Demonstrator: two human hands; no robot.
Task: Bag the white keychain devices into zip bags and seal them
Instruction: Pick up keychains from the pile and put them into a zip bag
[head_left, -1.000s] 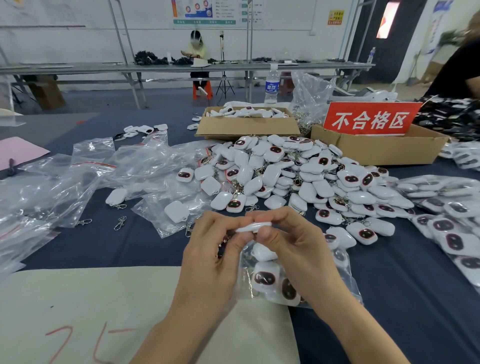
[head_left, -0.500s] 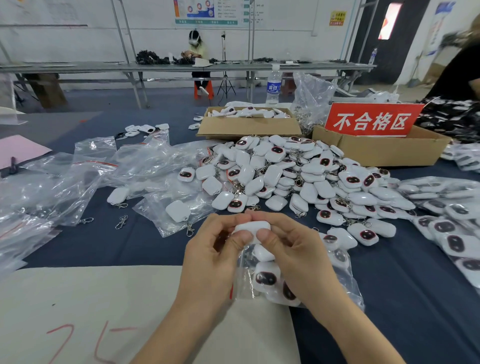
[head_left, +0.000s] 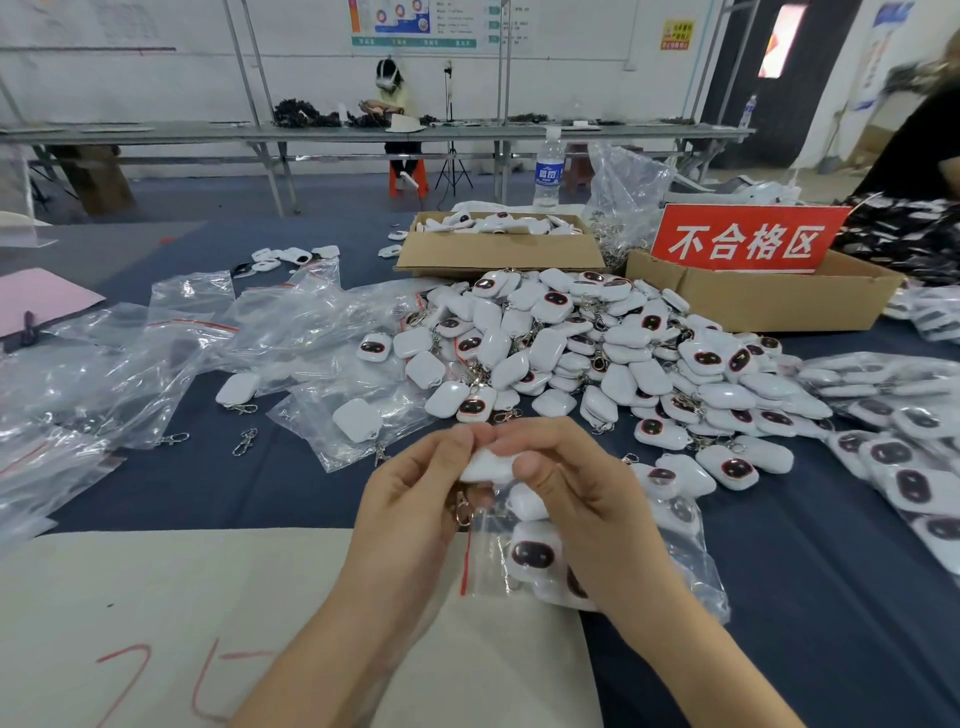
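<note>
Handling call: we read the keychain device (head_left: 485, 464) as a light, rigid, glossy plastic shell, so it is likely slippery under a pinch. Best grip is across its flat faces, with the metal clip (head_left: 462, 512) left dangling so it drops in first. Left hand (head_left: 415, 499) and right hand (head_left: 582, 499) both pinch that one device between thumb and fingertips, just above the mouth of the zip bag (head_left: 485, 571). The bag sits under the hands on the desk (head_left: 260, 483), partly over the beige sheet (head_left: 156, 597). We can't tell if the left hand also holds the bag's lip. Bag film looks thin, limp and clingy, so we'd take it by the stiffer zip strip with the red line and seal by pinching along that strip. Counts: one device in hand, one open bag in work, and at least three devices already inside it, maybe more hidden under the right hand. Loose pile (head_left: 597, 353) beyond the hands runs to dozens, too many to count. Empty bags (head_left: 182, 353) at left overlap, so no firm count. Filled bags (head_left: 909, 441) at right: several. Two boxes: left cardboard box (head_left: 498, 254) with more devices in it, right cardboard box (head_left: 753, 304) carrying a red sign (head_left: 748, 239). One water bottle (head_left: 548, 171). Two loose clips (head_left: 244, 441) near the empty bags.
</note>
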